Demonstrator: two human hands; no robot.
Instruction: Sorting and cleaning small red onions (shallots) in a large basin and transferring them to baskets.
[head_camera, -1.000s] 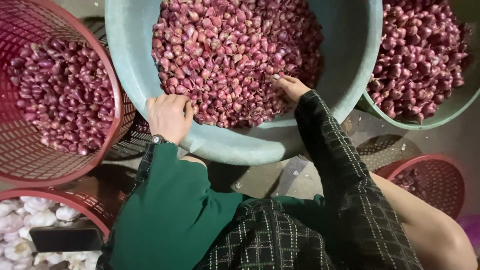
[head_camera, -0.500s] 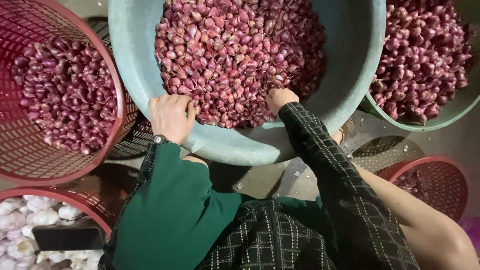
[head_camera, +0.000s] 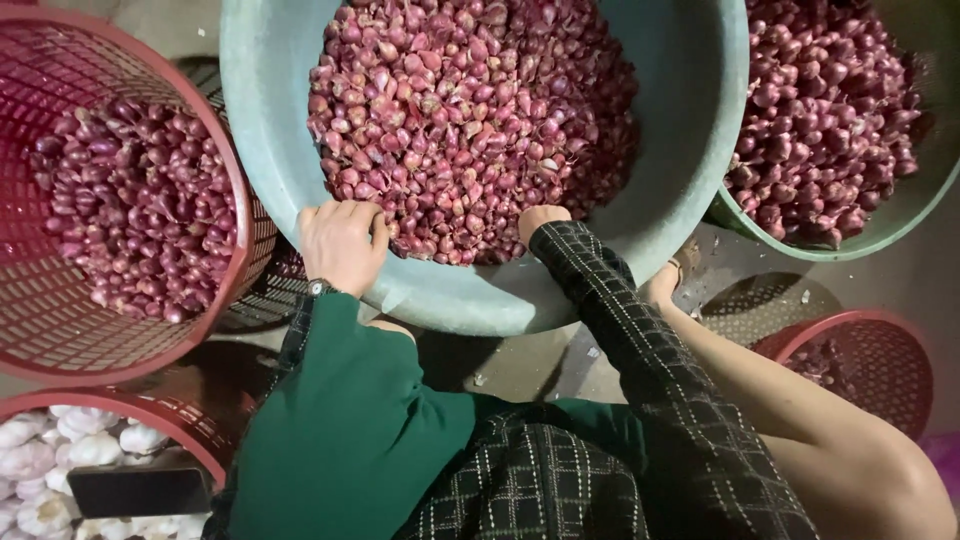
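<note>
The shallots (head_camera: 470, 120) are lying heaped in a big teal basin (head_camera: 690, 150), piled toward its near side, which is sitting right in front of the person on the floor (head_camera: 520, 365). The left hand (head_camera: 342, 243) is resting on the basin's near rim, its fingers (head_camera: 335, 212) curling over the edge and closing on it, which looks like a way of steadying or tipping the basin toward the body. The right hand (head_camera: 541, 219) is reaching over the same rim into the heap; only its back is showing at the end of a checked sleeve (head_camera: 620, 320), with the fingers buried among the bulbs, so I cannot tell whether they are open or closed on any. A wristwatch (head_camera: 318, 288) is showing at the left wrist above a green sleeve (head_camera: 350, 420).

Other containers are crowding round the basin. At its left edge a red mesh basket (head_camera: 60, 330) is tilting toward the person, holding more shallots (head_camera: 140, 210) against its far wall. To the right a second green basin (head_camera: 880, 225) is sitting just beside the first, also full of purple bulbs (head_camera: 825, 110). Near the right edge a smaller red basket (head_camera: 880, 360) is standing on the floor, its contents mostly hidden. At the lower left corner another red basket (head_camera: 150, 415) is holding white garlic (head_camera: 60, 460), with a dark phone-like slab (head_camera: 140, 490) lying on top.
</note>
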